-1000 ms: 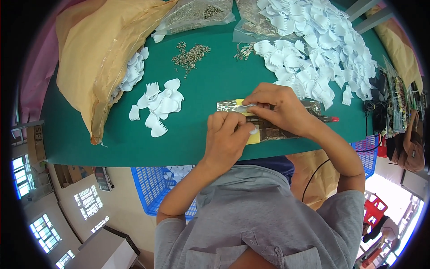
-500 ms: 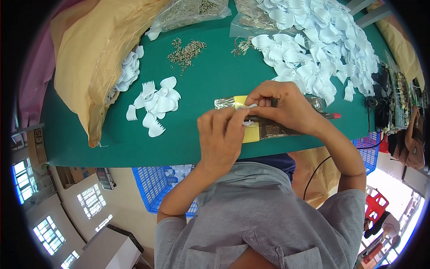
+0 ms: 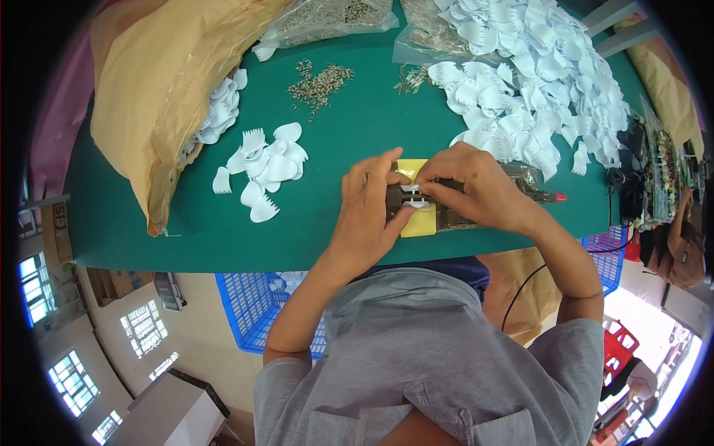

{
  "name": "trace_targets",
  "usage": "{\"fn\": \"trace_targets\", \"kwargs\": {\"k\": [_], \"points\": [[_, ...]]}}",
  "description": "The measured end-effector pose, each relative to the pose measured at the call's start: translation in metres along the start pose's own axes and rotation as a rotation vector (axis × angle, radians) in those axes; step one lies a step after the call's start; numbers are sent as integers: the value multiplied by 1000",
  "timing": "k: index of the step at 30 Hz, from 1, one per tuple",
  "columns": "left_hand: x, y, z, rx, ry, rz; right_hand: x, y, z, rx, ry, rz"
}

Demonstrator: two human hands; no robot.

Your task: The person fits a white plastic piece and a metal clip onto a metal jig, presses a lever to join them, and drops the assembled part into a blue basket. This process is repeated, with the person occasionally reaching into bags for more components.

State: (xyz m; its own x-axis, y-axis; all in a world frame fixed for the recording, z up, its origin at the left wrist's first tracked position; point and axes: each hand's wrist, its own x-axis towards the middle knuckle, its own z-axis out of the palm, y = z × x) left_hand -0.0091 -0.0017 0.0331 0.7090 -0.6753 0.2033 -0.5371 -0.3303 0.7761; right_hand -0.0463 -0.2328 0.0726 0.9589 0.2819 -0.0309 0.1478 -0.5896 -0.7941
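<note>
A white plastic piece, seemingly a hair claw clip (image 3: 415,198), sits over a dark jig with yellow tape (image 3: 421,223) at the table's front edge. My left hand (image 3: 364,212) reaches around its left side, thumb at the near end and a fingertip at the far end. Bent thumb and fingers of my right hand (image 3: 476,186) pinch at the clip's far right side. Fingertips hide part of it. Loose white toothed clip halves (image 3: 266,163) lie to the left. Small metal springs (image 3: 320,85) and thin metal pins (image 3: 411,79) lie beyond my hands.
A large heap of white clip halves (image 3: 520,97) covers the far right. On the left a brown paper sack (image 3: 149,97) spills more. Clear bags of metal parts (image 3: 320,26) stand at the back. A blue basket (image 3: 242,312) is below the table edge; black cables (image 3: 614,178) lie right.
My left hand has opened up from its close pinch and shifted around the jig, uncovering the white clip. My right fingertips have lowered slightly onto it. The view has shifted a little.
</note>
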Motion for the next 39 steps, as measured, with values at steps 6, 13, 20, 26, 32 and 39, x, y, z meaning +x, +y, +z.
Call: {"fn": "trace_targets", "kwargs": {"k": [6, 13, 20, 26, 32, 39], "points": [[3, -4, 0, -57, -53, -16, 0, -3, -4, -181, 17, -200], [4, -11, -1, -66, -47, 23, 3, 0, -13, -32, -80, 13], [-1, -21, 8, -59, -18, 168, 68, 65, -48, -602, 236, -146], [-2, -21, 9, -52, -3, 167, 107, 86, -67, -582, 92, -292], [-2, -21, 7, -38, 29, 180, 121, 78, -71, -623, -101, -291], [1, -23, 7, -33, 38, 207, 122, 84, -66, -553, -29, -259]]}}
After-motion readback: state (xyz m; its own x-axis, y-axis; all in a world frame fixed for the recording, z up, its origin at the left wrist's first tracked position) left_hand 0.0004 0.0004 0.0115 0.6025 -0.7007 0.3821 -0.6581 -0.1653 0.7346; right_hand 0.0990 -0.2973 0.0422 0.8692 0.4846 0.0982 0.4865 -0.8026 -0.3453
